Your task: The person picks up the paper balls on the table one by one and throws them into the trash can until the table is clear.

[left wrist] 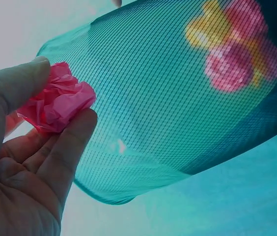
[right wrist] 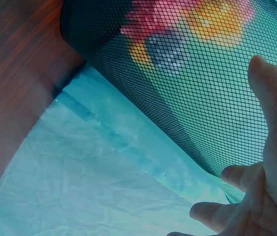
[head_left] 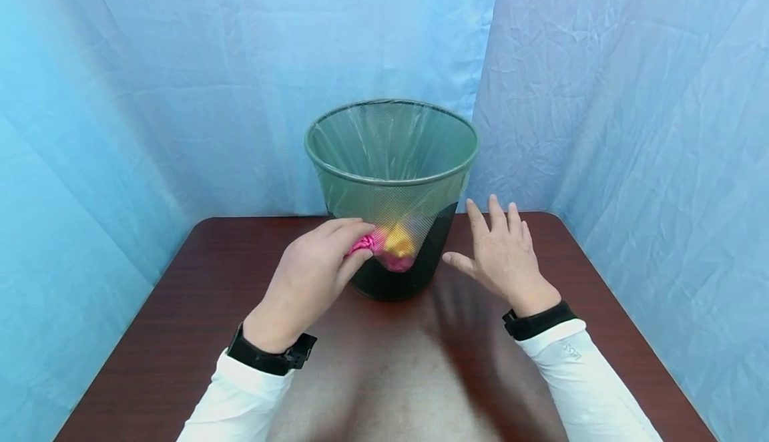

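Observation:
My left hand point(head_left: 315, 272) pinches a crumpled pink paper ball point(left wrist: 57, 101) between thumb and fingertips, in front of the left side of a mesh wastebasket point(head_left: 390, 181). The basket stands upright and has a translucent green liner inside. Through its mesh several crumpled balls show at the bottom: yellow point(head_left: 398, 240), pink point(left wrist: 229, 66) and a greyish one point(right wrist: 167, 50). To the right of the basket my right hand point(head_left: 504, 255) is held with fingers spread and nothing in it.
The dark brown wooden table point(head_left: 162, 335) carries the basket near its far edge. Light blue cloth point(head_left: 240, 61) hangs behind it and along both sides. Black bands point(head_left: 537, 322) wrap both wrists over white sleeves.

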Demonstrator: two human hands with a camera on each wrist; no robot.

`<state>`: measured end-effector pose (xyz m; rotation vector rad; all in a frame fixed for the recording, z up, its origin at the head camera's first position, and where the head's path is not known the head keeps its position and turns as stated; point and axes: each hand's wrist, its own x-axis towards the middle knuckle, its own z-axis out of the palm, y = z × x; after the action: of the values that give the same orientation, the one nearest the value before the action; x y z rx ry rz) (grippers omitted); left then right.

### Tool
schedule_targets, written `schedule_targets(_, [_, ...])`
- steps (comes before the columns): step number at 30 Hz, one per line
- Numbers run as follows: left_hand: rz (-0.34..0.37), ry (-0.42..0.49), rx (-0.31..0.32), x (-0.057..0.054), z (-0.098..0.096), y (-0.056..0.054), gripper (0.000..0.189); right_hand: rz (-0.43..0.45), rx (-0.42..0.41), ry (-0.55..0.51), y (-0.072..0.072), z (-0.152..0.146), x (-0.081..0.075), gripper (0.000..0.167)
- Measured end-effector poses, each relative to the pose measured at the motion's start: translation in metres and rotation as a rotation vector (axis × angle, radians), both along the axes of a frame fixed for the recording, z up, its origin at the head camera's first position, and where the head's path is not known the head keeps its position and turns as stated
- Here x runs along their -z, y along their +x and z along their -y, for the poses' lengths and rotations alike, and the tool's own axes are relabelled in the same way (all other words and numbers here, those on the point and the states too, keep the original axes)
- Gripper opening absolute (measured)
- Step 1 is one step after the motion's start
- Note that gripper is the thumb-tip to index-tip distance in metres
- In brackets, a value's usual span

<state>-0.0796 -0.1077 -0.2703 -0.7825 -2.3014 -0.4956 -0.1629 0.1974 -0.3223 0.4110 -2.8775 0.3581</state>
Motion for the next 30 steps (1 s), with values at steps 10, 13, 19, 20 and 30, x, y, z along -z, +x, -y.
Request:
schedule_targets(10, [-0.083, 0.031, -0.022, -0.021, 0.007, 0.001, 0.037, -0.002, 0.000, 0.005, 0.001, 0.001, -0.006, 0.105])
schedule_targets(13, [-0.098, 0.048, -0.025, -0.028, 0.008, 0.001, 0.038, -0.006, 0.000, 0.007, 0.001, 0.002, -0.008, 0.104])
schedule_targets(19, [-0.137, 0.082, -0.011, -0.041, 0.010, -0.001, 0.039, -0.033, -0.006, 0.017, 0.002, 0.002, -0.011, 0.104])
schedule_targets(20, [-0.142, 0.090, -0.006, -0.043, 0.010, -0.002, 0.039, -0.036, -0.007, 0.017, 0.002, 0.002, -0.011, 0.104])
schedule_targets(30, [-0.168, 0.119, -0.018, -0.058, 0.010, -0.013, 0.041, -0.017, -0.003, 0.025, 0.003, 0.003, -0.015, 0.104])
